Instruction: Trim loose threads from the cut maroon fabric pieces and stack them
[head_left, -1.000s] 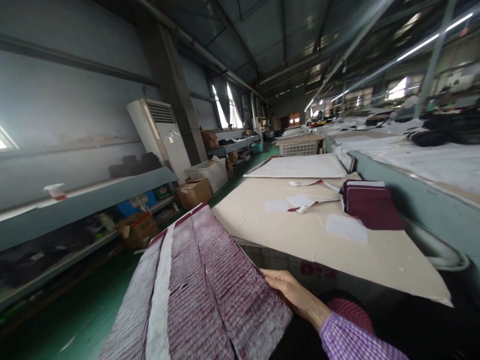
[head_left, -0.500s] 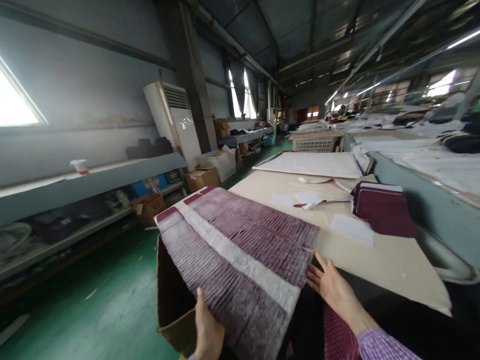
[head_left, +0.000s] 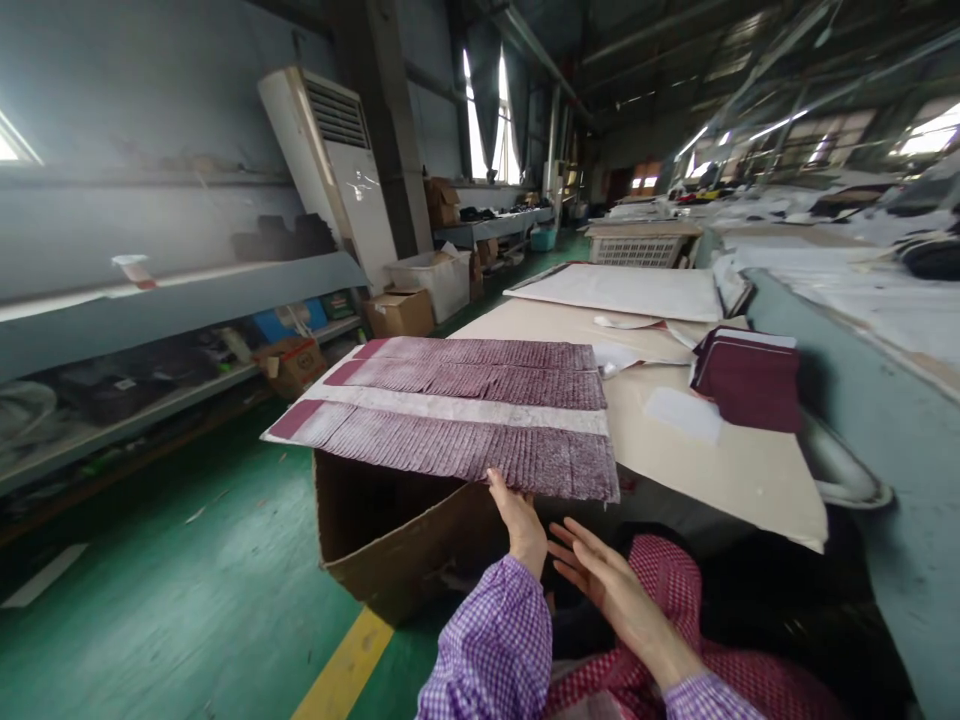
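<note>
A white board carries rows of overlapping maroon fabric pieces, with a pale strip running between rows. It lies nearly flat over an open cardboard box and the near left part of the cream table. My left hand grips the board's near edge, thumb on top and the other fingers mostly hidden beneath. Just right of it, my right hand is open below the board's near right corner, its fingers stretched out and holding nothing.
On the cream tabletop are a stack of maroon pieces, paper scraps and a white panel. A grey-blue table side stands right. Shelving and boxes line the left.
The board has swung from slanting toward me to lying crosswise and flatter. My left hand has moved right along its near edge. My right hand has left its right edge and come beside my left.
</note>
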